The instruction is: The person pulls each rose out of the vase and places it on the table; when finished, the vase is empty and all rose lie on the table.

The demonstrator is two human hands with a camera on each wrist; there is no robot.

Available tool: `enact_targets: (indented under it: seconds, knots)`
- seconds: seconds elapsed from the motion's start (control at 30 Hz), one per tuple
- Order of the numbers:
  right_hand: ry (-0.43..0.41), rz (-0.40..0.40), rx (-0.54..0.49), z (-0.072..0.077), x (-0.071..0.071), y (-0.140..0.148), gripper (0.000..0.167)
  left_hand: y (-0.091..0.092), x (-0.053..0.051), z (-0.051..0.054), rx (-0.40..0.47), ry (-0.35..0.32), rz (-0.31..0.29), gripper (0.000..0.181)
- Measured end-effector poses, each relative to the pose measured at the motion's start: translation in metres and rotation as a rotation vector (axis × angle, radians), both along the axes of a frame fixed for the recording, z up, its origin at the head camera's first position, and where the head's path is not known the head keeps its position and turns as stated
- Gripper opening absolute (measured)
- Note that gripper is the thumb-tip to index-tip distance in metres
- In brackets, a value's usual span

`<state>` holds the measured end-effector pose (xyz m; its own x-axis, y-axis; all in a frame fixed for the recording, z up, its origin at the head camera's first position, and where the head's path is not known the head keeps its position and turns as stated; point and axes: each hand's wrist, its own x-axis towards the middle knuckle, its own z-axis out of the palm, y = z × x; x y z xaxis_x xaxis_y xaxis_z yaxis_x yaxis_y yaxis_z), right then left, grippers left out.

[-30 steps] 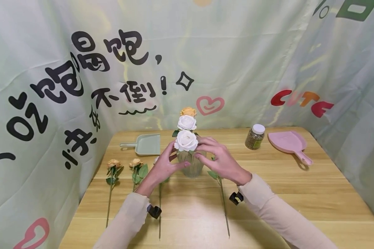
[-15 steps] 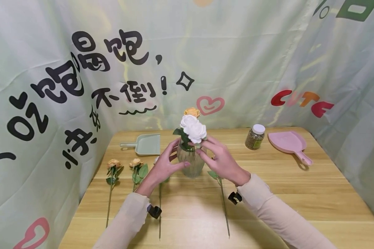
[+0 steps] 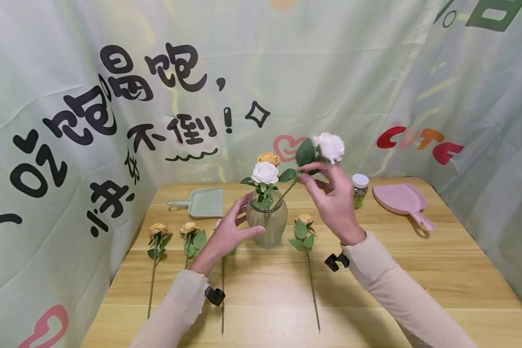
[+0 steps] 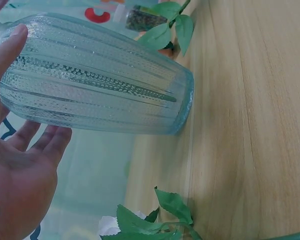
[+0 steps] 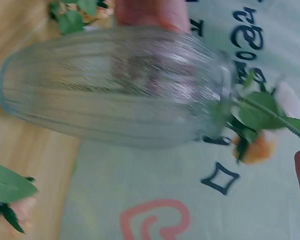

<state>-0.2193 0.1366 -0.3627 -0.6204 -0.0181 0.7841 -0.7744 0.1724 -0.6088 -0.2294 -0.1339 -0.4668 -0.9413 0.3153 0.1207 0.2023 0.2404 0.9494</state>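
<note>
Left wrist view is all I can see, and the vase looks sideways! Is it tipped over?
Observer: No, the head view shows the vase upright.
Operator: Phew! And what's the other hand doing? I can't see it.
Observer: The right hand pinches the stem of a white rose.
Operator: Ooh! Is there any orange flower in the vase?
Observer: Yes, an orange rose pokes up from its mouth.
</note>
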Motion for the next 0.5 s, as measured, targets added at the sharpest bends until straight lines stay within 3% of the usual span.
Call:
enact_targets:
  seconds: [0.13,0.37,0.5]
  knots:
    - [0.01,0.022,-0.149,0.015,-0.001,0.013,0.022,0.0,0.0,0.001,-0.002,0.002,-0.003,0.1]
    - [0.107,0.009,-0.454,0.041,-0.001,0.045,0.019,-0.001,-0.001,0.001,0.001,0.004,-0.006,0.1]
    - [0.085,-0.028,-0.5,0.045,0.001,0.077,0.021,-0.001,-0.001,0.0,-0.001,0.014,-0.007,0.1]
